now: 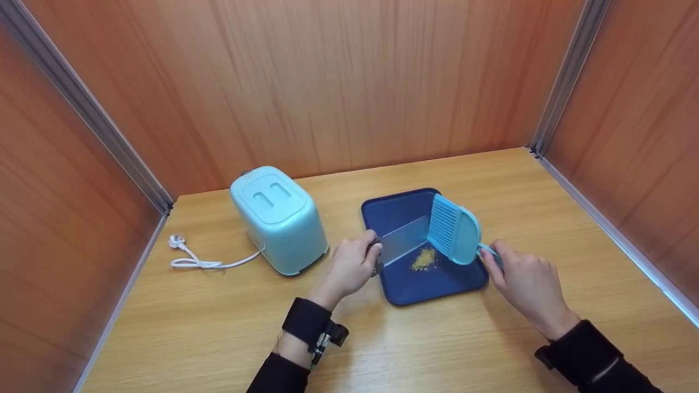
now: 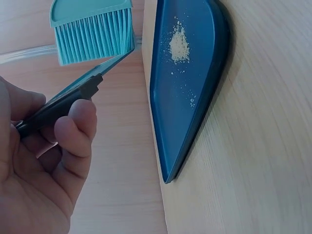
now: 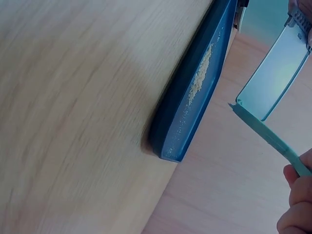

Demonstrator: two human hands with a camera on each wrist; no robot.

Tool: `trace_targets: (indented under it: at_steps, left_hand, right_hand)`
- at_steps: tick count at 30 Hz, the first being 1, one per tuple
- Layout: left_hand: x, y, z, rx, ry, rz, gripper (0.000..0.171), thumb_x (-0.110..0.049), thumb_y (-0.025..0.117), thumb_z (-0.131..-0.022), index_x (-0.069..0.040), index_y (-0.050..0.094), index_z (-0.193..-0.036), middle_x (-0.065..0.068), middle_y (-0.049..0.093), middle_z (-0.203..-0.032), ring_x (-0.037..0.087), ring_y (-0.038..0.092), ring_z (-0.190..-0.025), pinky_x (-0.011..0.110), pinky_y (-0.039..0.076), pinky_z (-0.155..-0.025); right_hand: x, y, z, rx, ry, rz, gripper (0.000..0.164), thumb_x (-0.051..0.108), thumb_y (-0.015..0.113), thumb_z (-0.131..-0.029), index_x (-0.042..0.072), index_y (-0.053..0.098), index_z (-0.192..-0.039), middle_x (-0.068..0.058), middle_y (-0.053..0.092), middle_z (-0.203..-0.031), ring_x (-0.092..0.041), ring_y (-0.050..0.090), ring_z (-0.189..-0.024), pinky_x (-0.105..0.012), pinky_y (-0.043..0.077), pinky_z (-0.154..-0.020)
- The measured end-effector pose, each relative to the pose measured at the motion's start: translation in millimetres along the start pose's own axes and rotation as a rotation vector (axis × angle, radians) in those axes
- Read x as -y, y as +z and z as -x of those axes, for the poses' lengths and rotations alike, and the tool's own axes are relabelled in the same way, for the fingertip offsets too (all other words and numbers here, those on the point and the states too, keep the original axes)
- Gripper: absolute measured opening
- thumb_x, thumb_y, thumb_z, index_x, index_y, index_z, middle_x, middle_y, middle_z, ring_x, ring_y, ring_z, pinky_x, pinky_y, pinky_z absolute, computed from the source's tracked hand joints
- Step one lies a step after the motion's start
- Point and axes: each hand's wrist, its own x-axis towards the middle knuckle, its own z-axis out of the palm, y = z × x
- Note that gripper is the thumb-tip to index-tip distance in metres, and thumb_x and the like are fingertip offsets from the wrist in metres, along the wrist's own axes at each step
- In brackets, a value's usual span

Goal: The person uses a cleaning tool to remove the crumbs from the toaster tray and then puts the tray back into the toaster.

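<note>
My left hand grips the dark handle of a cleaver, its broad metal blade raised over the dark blue tray. In my right hand is the thin handle of a light blue hand brush. The brush's bristles meet the far end of the blade in the left wrist view. Under both tools, a small heap of yellowish crumbs lies on the tray, with finer bits scattered round it. The right wrist view shows the blade flat-on and the brush edge-on beside its corner.
A light blue appliance shaped like a toaster stands left of the tray. Its white cord and plug lie on the wooden table. Wood-look panels enclose the back and both sides.
</note>
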Motion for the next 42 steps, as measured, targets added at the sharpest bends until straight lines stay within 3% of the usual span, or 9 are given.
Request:
trace_targets:
  at_steps: [6, 11, 17, 26, 31, 42]
  left_hand:
    - [2.8, 2.3, 0.7, -0.004, 0.051, -0.113, 0.022, -0.020, 0.051, -0.114, -0.013, 0.052, -0.093, -0.006, 0.045, -0.069, 0.009, 0.047, -0.058, 0.023, 0.037, -0.054]
    - [4.4, 4.0, 1.2, -0.015, 0.087, -0.184, 0.022, -0.019, 0.051, -0.114, -0.011, 0.050, -0.093, -0.007, 0.039, -0.067, 0.008, 0.041, -0.055, 0.021, 0.031, -0.051]
    - [4.6, 4.2, 1.6, -0.022, 0.074, -0.135, 0.024, -0.019, 0.051, -0.114, -0.011, 0.049, -0.091, -0.007, 0.037, -0.066, 0.007, 0.040, -0.054, 0.021, 0.030, -0.049]
    - [1.5, 1.7, -0.6, -0.002, 0.017, -0.023, 0.022, -0.020, 0.050, -0.114, -0.012, 0.054, -0.095, -0.004, 0.050, -0.072, 0.009, 0.050, -0.061, 0.022, 0.039, -0.055]
    - [2.0, -0.3, -0.6, -0.001, -0.001, 0.009, 0.021, -0.020, 0.050, -0.114, -0.012, 0.055, -0.095, -0.003, 0.054, -0.074, 0.010, 0.054, -0.063, 0.024, 0.043, -0.057]
    - [4.0, 0.5, 1.6, -0.002, 0.026, 0.000, 0.022, -0.020, 0.051, -0.114, -0.013, 0.053, -0.093, -0.005, 0.053, -0.072, 0.010, 0.053, -0.062, 0.025, 0.044, -0.058]
  right_hand:
    - [1, -1, 0, 0.043, 0.013, 0.004, 0.020, 0.020, 0.071, -0.103, 0.003, 0.069, -0.093, 0.007, 0.041, -0.055, -0.006, 0.031, -0.043, -0.021, 0.021, -0.044]
    - [-2, -3, 0, -0.006, -0.004, -0.001, 0.017, 0.018, 0.073, -0.102, 0.004, 0.069, -0.093, 0.009, 0.037, -0.055, -0.004, 0.028, -0.044, -0.021, 0.020, -0.044]
    - [1, -3, 1, -0.083, -0.075, -0.043, 0.014, 0.014, 0.077, -0.098, 0.006, 0.069, -0.091, 0.013, 0.033, -0.056, 0.003, 0.022, -0.045, -0.019, 0.019, -0.045]
    - [31, -4, 0, 0.025, -0.075, -0.242, 0.011, 0.014, 0.077, -0.100, 0.011, 0.069, -0.093, 0.013, 0.049, -0.062, 0.006, 0.036, -0.049, -0.017, 0.032, -0.046]
    - [34, -2, -1, 0.061, -0.091, -0.192, 0.013, 0.018, 0.077, -0.101, 0.012, 0.068, -0.092, 0.014, 0.044, -0.059, 0.006, 0.032, -0.047, -0.016, 0.028, -0.047]
    - [6, 2, 0, 0.061, -0.023, -0.029, 0.017, 0.021, 0.072, -0.103, 0.006, 0.070, -0.096, 0.009, 0.042, -0.057, -0.003, 0.031, -0.045, -0.019, 0.023, -0.046]
